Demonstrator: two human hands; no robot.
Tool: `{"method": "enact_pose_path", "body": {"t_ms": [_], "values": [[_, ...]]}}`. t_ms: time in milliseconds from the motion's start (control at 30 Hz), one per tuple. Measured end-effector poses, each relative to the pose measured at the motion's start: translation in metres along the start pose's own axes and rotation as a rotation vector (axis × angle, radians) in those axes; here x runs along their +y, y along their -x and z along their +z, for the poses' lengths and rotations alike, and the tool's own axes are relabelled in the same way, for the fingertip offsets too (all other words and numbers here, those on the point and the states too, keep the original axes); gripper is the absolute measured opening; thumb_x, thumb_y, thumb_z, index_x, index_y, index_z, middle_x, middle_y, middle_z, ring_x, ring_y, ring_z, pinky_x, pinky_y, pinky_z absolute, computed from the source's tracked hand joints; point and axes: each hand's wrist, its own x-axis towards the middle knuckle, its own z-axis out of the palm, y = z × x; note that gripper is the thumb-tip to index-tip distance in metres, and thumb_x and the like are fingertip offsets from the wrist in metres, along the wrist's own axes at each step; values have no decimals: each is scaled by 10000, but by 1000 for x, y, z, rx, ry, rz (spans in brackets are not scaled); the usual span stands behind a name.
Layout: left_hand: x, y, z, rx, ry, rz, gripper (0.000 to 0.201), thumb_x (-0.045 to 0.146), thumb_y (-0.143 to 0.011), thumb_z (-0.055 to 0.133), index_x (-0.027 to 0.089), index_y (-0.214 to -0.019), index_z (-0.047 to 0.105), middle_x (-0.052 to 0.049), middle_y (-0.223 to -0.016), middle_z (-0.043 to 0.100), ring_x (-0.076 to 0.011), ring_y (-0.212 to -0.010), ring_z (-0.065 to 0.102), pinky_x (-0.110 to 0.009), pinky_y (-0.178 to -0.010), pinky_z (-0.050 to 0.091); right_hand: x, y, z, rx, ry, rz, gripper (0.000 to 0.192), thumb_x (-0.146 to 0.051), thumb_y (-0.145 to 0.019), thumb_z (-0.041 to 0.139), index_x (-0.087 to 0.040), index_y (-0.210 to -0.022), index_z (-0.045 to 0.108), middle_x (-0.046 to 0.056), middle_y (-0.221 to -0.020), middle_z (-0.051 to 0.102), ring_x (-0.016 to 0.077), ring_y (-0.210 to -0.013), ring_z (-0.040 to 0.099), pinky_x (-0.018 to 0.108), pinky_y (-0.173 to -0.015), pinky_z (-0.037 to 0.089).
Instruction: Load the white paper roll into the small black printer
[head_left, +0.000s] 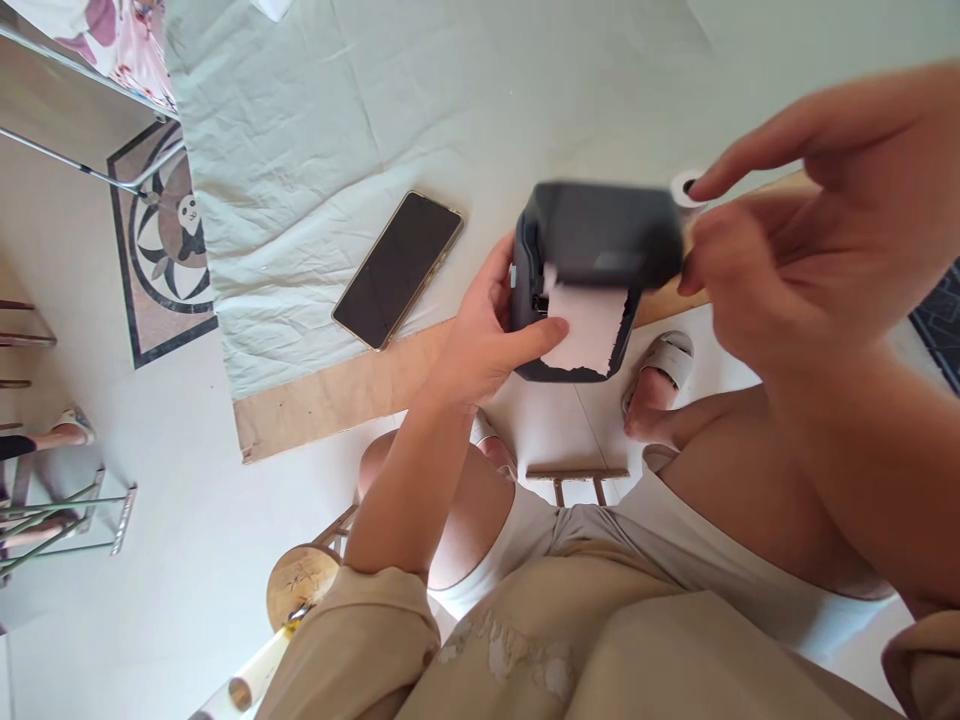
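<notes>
My left hand is wrapped round the left side of a small black label printer, held above the table's front edge. Its thumb presses on a white paper strip with ragged edges. The printer's dark lid is raised over the paper and slightly blurred. At the lid's right end, the curled fingers of my right hand grip its edge, while the index finger stretches out past it. Behind that fingertip stands a small white paper roll, partly covered.
A dark-screened phone lies on the pale green tablecloth, left of the printer. Bare wood shows along the table's front edge. A round wooden stool stands lower left. Another person's foot is at far left, near a metal frame.
</notes>
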Motion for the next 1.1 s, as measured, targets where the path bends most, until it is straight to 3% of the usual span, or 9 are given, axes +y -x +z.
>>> {"method": "enact_pose_path", "body": {"t_ms": [67,167,300,400,533,700,833,933,1100], "values": [[1,1,2,22,9,-7,643,395,-705,911,307,-1268,614,-14,-1036,697,-242,-958,730,-318,-763,584,-8,2,8,23,83,-167,83,-198,-875,634,-213,-956,644,26,-970,640,44,-647,536,216,-455,443],[2,2,1,51,32,4,658,397,-689,920,310,-1262,610,-25,-1123,704,-284,-1077,727,-347,-825,601,-12,6,12,-40,127,-211,211,-151,-835,655,-230,-1029,636,4,-1050,639,-14,-549,466,188,-431,434],[0,2,-2,38,82,31,582,395,-711,901,293,-1210,619,-17,-1056,715,-280,-1053,740,-353,-810,622,-14,14,11,-135,126,-12,442,-206,-871,670,-289,-1288,549,32,-1227,613,-15,-571,560,140,-434,452],[0,2,0,29,102,77,518,466,-762,864,281,-1177,616,-20,-1065,715,-261,-1033,733,-348,-814,613,-17,17,13,-194,83,29,545,-226,-867,686,-333,-1361,481,40,-1310,581,-5,-612,592,130,-461,470],[2,3,4,29,75,61,448,520,-836,799,283,-1168,613,-15,-1040,701,-244,-1029,715,-343,-819,593,-16,18,17,-268,-49,61,613,-248,-815,740,-344,-1336,432,44,-1424,531,-31,-561,537,130,-437,439],[1,2,2,4,13,48,583,482,-740,895,308,-1222,617,-5,-1201,680,-293,-1170,665,-334,-861,568,-12,16,17,-347,-48,76,582,-306,-812,770,-309,-1296,446,44,-1350,584,-11,-565,542,148,-444,447],[0,1,1,-22,1,80,473,468,-803,835,332,-1209,634,-14,-1187,682,-302,-1158,641,-361,-876,570,-12,14,18,-340,-34,62,540,-306,-817,765,-323,-1274,477,39,-1306,576,32,-683,595,142,-456,451],[-1,0,0,-18,1,78,503,490,-776,848,351,-1213,641,-12,-1160,699,-326,-1165,637,-388,-886,582,-14,14,19,-324,-30,65,518,-284,-803,767,-325,-1247,503,40,-1285,577,83,-827,638,146,-496,487],[-2,-2,-2,-38,14,87,502,484,-784,847,337,-1219,643,-12,-1189,709,-317,-1161,646,-368,-869,586,-18,13,20,-312,-31,103,534,-247,-794,764,-320,-1253,501,32,-1283,576,54,-746,599,164,-520,522]]}}
